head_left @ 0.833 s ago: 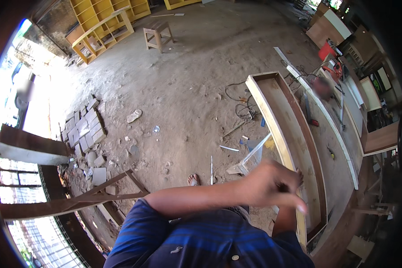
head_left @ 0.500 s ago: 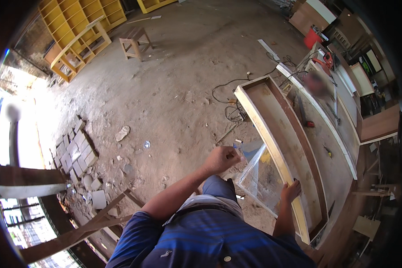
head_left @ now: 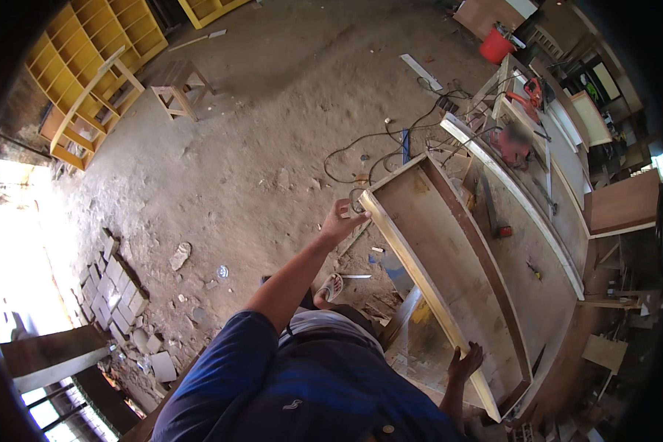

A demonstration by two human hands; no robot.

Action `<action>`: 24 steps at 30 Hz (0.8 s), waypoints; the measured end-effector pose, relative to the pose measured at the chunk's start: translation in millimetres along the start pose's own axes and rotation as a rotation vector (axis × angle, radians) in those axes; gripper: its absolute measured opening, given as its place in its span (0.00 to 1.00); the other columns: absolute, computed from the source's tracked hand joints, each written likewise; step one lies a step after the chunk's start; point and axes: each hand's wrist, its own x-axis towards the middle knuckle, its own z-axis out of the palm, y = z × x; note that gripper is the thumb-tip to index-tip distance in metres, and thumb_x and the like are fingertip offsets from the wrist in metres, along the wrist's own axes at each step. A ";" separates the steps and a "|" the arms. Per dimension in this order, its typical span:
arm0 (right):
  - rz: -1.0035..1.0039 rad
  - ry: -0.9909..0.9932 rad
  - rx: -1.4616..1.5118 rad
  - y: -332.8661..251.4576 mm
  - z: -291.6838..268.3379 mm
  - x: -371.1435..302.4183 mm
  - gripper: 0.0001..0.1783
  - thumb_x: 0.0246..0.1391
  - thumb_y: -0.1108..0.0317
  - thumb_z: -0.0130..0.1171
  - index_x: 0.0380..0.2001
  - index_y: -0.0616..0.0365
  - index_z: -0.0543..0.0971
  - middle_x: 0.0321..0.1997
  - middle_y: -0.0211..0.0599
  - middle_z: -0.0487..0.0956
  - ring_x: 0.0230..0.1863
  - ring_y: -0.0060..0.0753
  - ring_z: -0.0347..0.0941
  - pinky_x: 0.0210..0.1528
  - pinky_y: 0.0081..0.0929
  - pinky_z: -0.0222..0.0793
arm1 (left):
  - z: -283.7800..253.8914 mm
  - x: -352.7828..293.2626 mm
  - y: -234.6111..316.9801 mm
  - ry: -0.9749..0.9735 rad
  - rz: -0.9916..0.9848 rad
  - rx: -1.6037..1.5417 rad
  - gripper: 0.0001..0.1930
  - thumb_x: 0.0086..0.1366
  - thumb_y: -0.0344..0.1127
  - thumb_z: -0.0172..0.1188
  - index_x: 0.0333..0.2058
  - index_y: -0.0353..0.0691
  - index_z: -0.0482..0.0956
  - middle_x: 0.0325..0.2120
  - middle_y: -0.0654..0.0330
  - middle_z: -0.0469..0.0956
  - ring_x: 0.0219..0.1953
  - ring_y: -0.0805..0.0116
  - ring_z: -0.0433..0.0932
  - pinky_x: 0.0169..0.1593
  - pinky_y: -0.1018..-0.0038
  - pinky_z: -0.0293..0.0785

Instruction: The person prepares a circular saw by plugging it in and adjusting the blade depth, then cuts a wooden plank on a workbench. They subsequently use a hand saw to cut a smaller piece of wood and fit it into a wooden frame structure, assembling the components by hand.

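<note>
A long, shallow, open wooden box (head_left: 457,258) with a pale near rail lies on the workbench, slanting from the upper middle down to the lower right. My left hand (head_left: 340,222) is closed at the far end of its near rail, thumb against the corner. Lower down, my right hand (head_left: 466,362) grips the same rail, thumb and fingers on either side of it. The undersides of both grips are hidden.
A white-edged strip (head_left: 519,177) runs along the bench, with a red-ended tool (head_left: 502,231) beside it. Black cables (head_left: 346,153) trail over the dirt floor. A wooden stool (head_left: 180,88), yellow shelving (head_left: 92,48) and stacked pavers (head_left: 114,291) stand left. A red bucket (head_left: 496,47) sits far right.
My left hand has reached forward from above the floor to the box's far corner. The box's far end now lies closer to me and further left. My right hand stays on the rail.
</note>
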 end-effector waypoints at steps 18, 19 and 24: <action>-0.415 -0.132 0.390 -366.1 -36.0 162.2 0.39 0.53 0.62 0.74 0.65 0.63 0.72 0.65 0.55 0.74 0.67 0.58 0.70 0.70 0.48 0.65 | 31.2 65.1 -41.9 -0.290 -0.033 -0.563 0.47 0.52 0.36 0.85 0.64 0.27 0.63 0.48 0.50 0.81 0.51 0.63 0.82 0.52 0.69 0.80; -0.409 -0.188 0.436 -399.0 -30.6 175.3 0.36 0.53 0.60 0.73 0.63 0.63 0.74 0.63 0.56 0.76 0.65 0.60 0.71 0.68 0.50 0.66 | 25.8 72.3 -45.2 -0.322 -0.045 -0.552 0.45 0.52 0.36 0.85 0.62 0.27 0.66 0.47 0.51 0.83 0.50 0.66 0.82 0.51 0.70 0.80; -0.451 -0.261 0.267 -437.2 6.3 204.1 0.26 0.54 0.59 0.72 0.51 0.64 0.80 0.49 0.57 0.81 0.51 0.62 0.77 0.54 0.49 0.74 | -0.2 98.4 -45.9 -0.493 -0.017 -0.520 0.16 0.63 0.30 0.76 0.44 0.26 0.83 0.37 0.58 0.87 0.40 0.74 0.84 0.46 0.75 0.81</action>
